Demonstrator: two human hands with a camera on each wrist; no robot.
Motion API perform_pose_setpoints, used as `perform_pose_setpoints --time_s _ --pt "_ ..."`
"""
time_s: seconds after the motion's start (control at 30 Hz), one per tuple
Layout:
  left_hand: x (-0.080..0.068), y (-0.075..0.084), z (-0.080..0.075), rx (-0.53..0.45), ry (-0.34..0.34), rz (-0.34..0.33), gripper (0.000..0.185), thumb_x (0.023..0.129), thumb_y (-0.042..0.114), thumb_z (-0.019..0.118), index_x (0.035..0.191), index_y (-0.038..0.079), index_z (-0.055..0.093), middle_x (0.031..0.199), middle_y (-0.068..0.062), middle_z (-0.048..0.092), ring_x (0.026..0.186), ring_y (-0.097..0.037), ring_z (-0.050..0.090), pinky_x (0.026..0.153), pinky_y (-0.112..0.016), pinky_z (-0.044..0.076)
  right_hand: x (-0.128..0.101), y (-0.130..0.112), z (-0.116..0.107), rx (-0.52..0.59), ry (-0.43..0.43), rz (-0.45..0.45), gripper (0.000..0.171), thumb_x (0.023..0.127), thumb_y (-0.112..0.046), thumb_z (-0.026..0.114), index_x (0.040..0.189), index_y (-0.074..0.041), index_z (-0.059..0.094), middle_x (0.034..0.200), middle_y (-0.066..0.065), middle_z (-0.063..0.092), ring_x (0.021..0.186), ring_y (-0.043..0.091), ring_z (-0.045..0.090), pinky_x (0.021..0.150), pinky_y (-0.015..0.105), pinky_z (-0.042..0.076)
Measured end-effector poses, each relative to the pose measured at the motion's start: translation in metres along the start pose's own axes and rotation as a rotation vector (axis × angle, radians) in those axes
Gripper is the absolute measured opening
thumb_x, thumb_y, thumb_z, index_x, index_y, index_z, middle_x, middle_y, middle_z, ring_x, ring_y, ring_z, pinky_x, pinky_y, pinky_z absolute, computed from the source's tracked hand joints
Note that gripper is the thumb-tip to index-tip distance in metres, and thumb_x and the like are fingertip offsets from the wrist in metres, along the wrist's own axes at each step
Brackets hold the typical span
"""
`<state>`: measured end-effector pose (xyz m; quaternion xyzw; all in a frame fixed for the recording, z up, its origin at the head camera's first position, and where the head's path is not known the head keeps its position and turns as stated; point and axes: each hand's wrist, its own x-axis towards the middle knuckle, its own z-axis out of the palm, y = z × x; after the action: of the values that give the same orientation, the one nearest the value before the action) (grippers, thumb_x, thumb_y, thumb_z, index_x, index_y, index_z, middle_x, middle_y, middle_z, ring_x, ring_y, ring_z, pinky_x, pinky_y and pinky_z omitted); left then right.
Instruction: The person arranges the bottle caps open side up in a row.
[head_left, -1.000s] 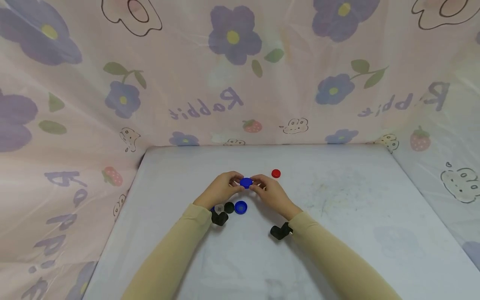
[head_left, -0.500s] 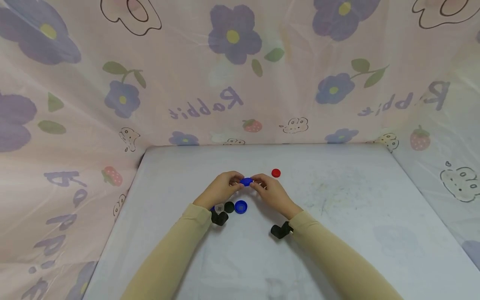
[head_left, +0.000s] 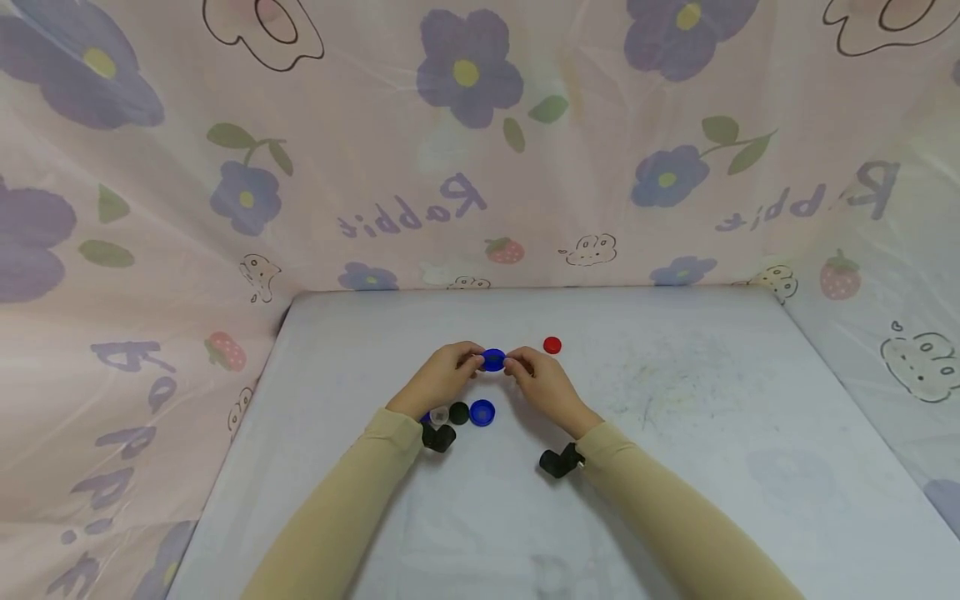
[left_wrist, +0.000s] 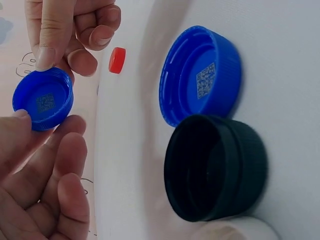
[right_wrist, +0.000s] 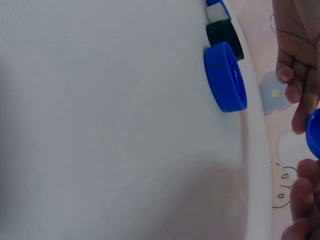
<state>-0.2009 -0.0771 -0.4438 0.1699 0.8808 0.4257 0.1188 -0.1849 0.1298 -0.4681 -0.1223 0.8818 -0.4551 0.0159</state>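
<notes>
A: While both hands hover near the middle of the table (head_left: 712, 400), what sits between them?

B: A small blue cap (head_left: 492, 360). The left hand (head_left: 442, 379) pinches one side of its rim and the right hand (head_left: 543, 385) pinches the other, fingertips clamped on it. It is lifted off the surface, open side toward the left wrist camera, with a printed square code inside.

A: What lies close by?

B: A red cap (head_left: 552, 345) rests just beside the right hand, toward the far edge. On the near side of the left hand sit a second blue cap (head_left: 482, 413), open side up, and a black cap (head_left: 458, 413) touching it.

A: How much open room is there?

B: The right half of the table and the strip along the near edge are bare. Flowered cloth (head_left: 465, 150) walls the far and side edges.

A: Anything hard to read?

B: A pale cap (head_left: 438, 415) past the black one is half hidden by the left wrist. In the right wrist view the held cap is cut off at the frame's edge.
</notes>
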Motion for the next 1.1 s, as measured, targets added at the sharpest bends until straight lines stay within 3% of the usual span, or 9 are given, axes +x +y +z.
perform_pose_setpoints --time_s 0.47,0.73,1.1 --pt "-0.0001 -0.0016 0.0017 -0.029 0.006 -0.015 0.025 0.102 0.027 0.051 0.120 0.014 0.062 0.097 -0.009 0.067 0.085 -0.018 0.060 0.074 -0.034 0.048 -0.0024 -0.0004 -0.0024 0.023 -0.002 -0.005 0.020 0.099 -0.023 0.057 0.114 -0.011 0.063 0.095 0.009 0.068 0.077 0.016 0.059 0.066 0.033 0.050" --pt "0.0003 -0.0019 0.0031 -0.058 0.012 -0.021 0.029 0.102 0.029 0.052 0.127 0.017 0.057 0.101 -0.007 0.067 0.083 -0.016 0.060 0.071 -0.033 0.048 -0.0029 -0.0016 -0.0011 -0.013 0.032 -0.035 0.026 0.098 -0.021 0.060 0.123 -0.013 0.059 0.097 -0.001 0.067 0.079 0.014 0.058 0.065 0.031 0.049" --pt "-0.0043 0.0026 0.0053 -0.070 -0.014 -0.013 0.031 0.100 0.025 0.055 0.130 0.019 0.051 0.105 -0.006 0.068 0.091 -0.020 0.062 0.076 -0.034 0.048 -0.0078 -0.0009 -0.0047 -0.033 -0.014 -0.060 0.036 0.095 -0.019 0.065 0.129 -0.015 0.055 0.094 -0.002 0.065 0.074 0.015 0.056 0.060 0.031 0.048"
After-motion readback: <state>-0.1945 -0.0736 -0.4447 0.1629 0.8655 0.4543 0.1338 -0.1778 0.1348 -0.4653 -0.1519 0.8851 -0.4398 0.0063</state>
